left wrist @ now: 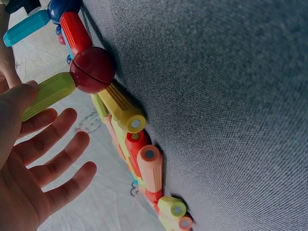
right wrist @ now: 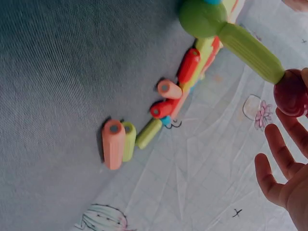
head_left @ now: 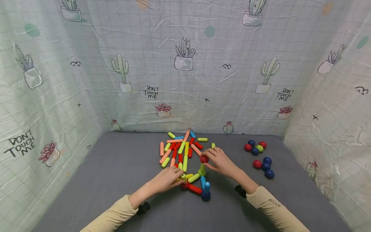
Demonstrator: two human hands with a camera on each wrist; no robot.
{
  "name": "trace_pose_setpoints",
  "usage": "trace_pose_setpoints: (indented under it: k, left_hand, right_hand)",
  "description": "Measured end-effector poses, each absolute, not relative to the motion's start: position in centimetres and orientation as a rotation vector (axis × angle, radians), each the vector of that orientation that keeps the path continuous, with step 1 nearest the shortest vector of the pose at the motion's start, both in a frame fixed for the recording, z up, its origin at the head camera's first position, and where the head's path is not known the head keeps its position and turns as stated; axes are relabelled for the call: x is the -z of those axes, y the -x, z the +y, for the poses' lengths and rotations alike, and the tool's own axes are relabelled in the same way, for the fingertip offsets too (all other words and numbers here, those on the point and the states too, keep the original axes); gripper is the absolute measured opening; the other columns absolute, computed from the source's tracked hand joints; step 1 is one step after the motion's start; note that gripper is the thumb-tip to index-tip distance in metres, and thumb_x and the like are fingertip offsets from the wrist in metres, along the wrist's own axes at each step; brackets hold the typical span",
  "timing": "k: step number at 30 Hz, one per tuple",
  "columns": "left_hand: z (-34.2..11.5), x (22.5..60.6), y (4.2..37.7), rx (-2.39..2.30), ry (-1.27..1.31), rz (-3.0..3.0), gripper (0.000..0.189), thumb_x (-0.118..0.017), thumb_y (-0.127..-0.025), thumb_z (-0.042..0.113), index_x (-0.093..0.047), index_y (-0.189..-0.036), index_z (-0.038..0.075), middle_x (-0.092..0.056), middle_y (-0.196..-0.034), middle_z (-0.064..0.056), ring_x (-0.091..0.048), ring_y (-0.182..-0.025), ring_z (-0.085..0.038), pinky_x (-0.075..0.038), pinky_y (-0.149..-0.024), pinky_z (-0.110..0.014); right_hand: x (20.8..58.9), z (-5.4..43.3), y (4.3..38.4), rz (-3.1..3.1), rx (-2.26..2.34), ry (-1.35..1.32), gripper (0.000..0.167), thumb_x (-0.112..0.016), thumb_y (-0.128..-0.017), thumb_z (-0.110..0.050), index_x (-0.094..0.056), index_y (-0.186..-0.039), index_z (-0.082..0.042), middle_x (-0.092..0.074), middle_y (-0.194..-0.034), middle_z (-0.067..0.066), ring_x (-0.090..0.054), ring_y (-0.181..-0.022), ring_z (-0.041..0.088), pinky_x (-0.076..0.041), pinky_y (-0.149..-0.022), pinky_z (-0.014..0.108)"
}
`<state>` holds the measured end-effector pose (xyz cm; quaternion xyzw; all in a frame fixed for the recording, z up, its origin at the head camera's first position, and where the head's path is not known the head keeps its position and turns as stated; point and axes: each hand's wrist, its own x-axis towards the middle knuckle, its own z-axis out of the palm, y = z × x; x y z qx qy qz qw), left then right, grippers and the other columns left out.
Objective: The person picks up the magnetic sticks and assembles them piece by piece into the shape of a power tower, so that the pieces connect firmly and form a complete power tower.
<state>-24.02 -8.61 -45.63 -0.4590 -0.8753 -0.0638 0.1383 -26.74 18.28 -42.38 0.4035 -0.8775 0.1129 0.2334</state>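
My left hand point(head_left: 165, 180) pinches an upright yellow-green magnetic rod point(left wrist: 50, 95) between thumb and index finger, the other fingers spread. That rod stands on a dark red ball point(left wrist: 93, 70). My right hand point(head_left: 221, 162) holds another red ball point(head_left: 204, 159) on top of an upright green rod point(right wrist: 252, 54); its thumb is mostly out of the right wrist view. Below that rod sits a green ball point(right wrist: 203, 18). A red rod point(head_left: 195, 189) runs from the left red ball to a dark blue ball point(head_left: 205, 196), which bears an upright blue rod point(head_left: 207, 186).
Several loose rods point(head_left: 181, 147) in red, salmon, yellow-green and blue lie behind the hands on the grey table point(head_left: 116, 174). Several loose balls point(head_left: 265, 166) in red, blue and green lie at the right. A patterned curtain point(head_left: 185, 83) surrounds the back and sides.
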Motion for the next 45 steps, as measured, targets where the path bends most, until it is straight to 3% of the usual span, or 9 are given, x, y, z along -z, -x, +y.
trace_pose_setpoints:
  k: [10,19,27,37,45]
  left_hand:
    - [-8.6,45.7,24.2,0.177,1.317,-2.545,0.02,-0.054,-0.087,0.036,-0.056,-0.09,0.017,-0.053,-0.075,0.007,-0.043,-0.066,-0.005,-0.033,-0.057,-0.016]
    - [-8.6,45.8,24.2,0.195,1.324,-2.546,0.019,-0.054,-0.087,0.035,-0.055,-0.09,0.017,-0.051,-0.073,0.007,-0.041,-0.065,-0.005,-0.031,-0.057,-0.017]
    - [-8.6,45.9,24.2,0.197,1.312,-2.562,0.018,-0.055,-0.087,0.035,-0.053,-0.088,0.018,-0.048,-0.071,0.008,-0.04,-0.064,-0.005,-0.03,-0.057,-0.017]
    - [-8.5,45.8,24.0,0.196,1.308,-2.572,0.018,-0.053,-0.088,0.036,-0.055,-0.091,0.018,-0.053,-0.074,0.008,-0.044,-0.065,-0.004,-0.033,-0.057,-0.015]
    - [-8.6,45.6,23.9,0.179,1.312,-2.565,0.019,-0.053,-0.088,0.036,-0.055,-0.091,0.018,-0.051,-0.072,0.008,-0.043,-0.063,-0.004,-0.03,-0.055,-0.015]
  right_hand:
    - [43.5,20.5,27.1,-2.463,-0.446,-0.992,0.032,-0.064,-0.081,-0.025,-0.059,-0.112,-0.017,-0.058,-0.108,0.0,-0.046,-0.091,0.014,-0.038,-0.075,0.035]
    - [45.8,28.3,28.0,-2.411,-0.122,-0.847,0.031,-0.073,-0.069,-0.011,-0.063,-0.099,-0.012,-0.059,-0.095,0.005,-0.048,-0.082,0.021,-0.035,-0.064,0.036]
    - [46.8,33.8,27.1,-2.581,0.026,-0.637,0.029,-0.072,-0.071,-0.016,-0.064,-0.098,-0.012,-0.056,-0.097,0.008,-0.045,-0.081,0.025,-0.03,-0.06,0.037]
    - [47.3,35.5,26.4,-2.763,0.031,-0.526,0.042,-0.073,-0.07,-0.026,-0.06,-0.108,-0.014,-0.056,-0.099,0.01,-0.046,-0.084,0.029,-0.029,-0.06,0.039]
    - [47.5,35.5,26.8,-2.731,0.045,-0.563,0.036,-0.075,-0.067,-0.012,-0.062,-0.101,-0.013,-0.055,-0.093,0.008,-0.045,-0.083,0.028,-0.029,-0.059,0.038]
